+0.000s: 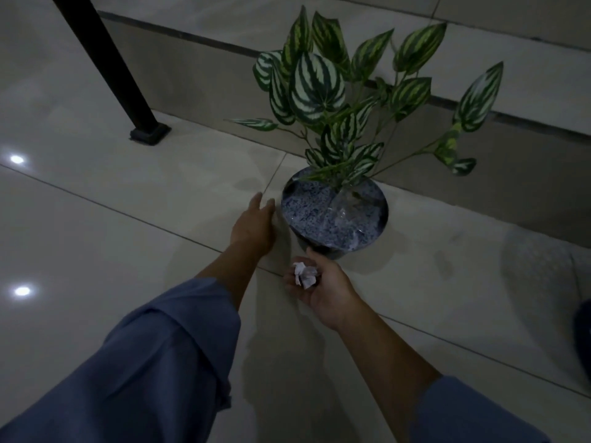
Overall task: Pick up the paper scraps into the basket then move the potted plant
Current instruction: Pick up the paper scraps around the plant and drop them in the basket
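A potted plant point(334, 215) with striped green leaves stands on the tiled floor against a low step, its dark round pot filled with pale speckled gravel. My left hand point(254, 223) reaches out flat beside the pot's left rim, fingers apart, holding nothing. My right hand point(323, 287) hovers just in front of the pot, palm up and fingers curled around crumpled white paper scraps point(305, 274). No basket is in view.
A black furniture leg point(105, 63) with a square foot stands at the back left. A raised tiled step point(479, 148) runs behind the plant. A dark object point(583, 334) shows at the right edge. Glossy floor tiles point(96, 235) spread to the left.
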